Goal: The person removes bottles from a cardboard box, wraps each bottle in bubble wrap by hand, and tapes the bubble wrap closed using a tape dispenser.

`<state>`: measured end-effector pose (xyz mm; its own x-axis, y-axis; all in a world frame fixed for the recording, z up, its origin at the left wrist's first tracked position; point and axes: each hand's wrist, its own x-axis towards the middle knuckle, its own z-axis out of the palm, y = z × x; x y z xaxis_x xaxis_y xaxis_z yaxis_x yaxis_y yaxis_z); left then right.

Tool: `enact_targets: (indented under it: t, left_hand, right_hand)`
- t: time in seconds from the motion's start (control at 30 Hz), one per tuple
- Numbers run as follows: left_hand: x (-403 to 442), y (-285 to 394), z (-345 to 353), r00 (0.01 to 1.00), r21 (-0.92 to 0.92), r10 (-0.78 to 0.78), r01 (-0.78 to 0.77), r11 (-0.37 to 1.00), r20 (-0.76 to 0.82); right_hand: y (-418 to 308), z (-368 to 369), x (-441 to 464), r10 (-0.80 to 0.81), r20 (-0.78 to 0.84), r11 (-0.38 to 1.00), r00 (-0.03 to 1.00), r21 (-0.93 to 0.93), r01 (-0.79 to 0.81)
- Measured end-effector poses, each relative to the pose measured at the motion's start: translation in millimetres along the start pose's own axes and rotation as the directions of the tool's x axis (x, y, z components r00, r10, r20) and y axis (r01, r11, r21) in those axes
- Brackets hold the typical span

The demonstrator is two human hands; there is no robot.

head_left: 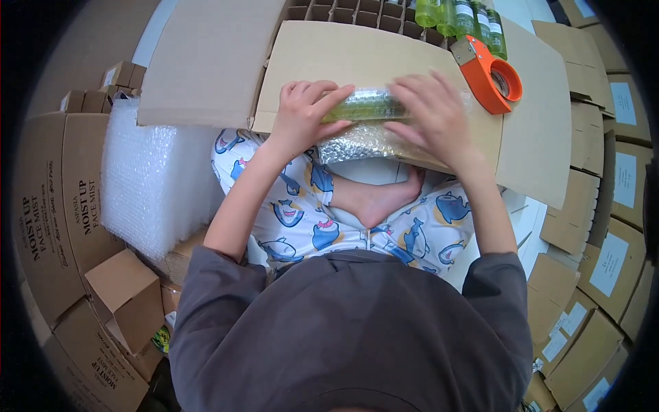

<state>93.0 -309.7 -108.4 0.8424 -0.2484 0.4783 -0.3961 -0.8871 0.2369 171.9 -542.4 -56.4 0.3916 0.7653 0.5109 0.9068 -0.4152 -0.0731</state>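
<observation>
Bubble wrap (364, 145) at carton flap's (364, 58) near edge; green bottle (371, 105) just inside, left hand (303, 113) gripping its left end, right hand (436, 113) blurred over its right, grip can't tell; tape dispenser (480, 77) at flap's right edge; flap stretches on to dividers (367, 12).
</observation>
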Motion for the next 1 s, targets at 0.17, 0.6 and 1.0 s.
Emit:
enact_targets:
  t: [0.17,0.6,1.0]
  left_hand:
    - [-3,1,0,0.999,0.015,-0.033,0.033,0.999,0.0]
    - [-53,87,36,0.985,0.102,-0.161,0.154,0.983,0.065]
    - [-57,79,31,0.99,0.132,-0.087,0.072,0.989,0.115]
  right_hand:
    - [5,42,23,-0.219,0.133,0.963,0.967,0.187,0.192]
    - [21,40,34,-0.253,0.215,0.959,0.943,0.188,0.214]
    - [25,38,39,-0.343,0.219,0.935,0.914,0.178,0.308]
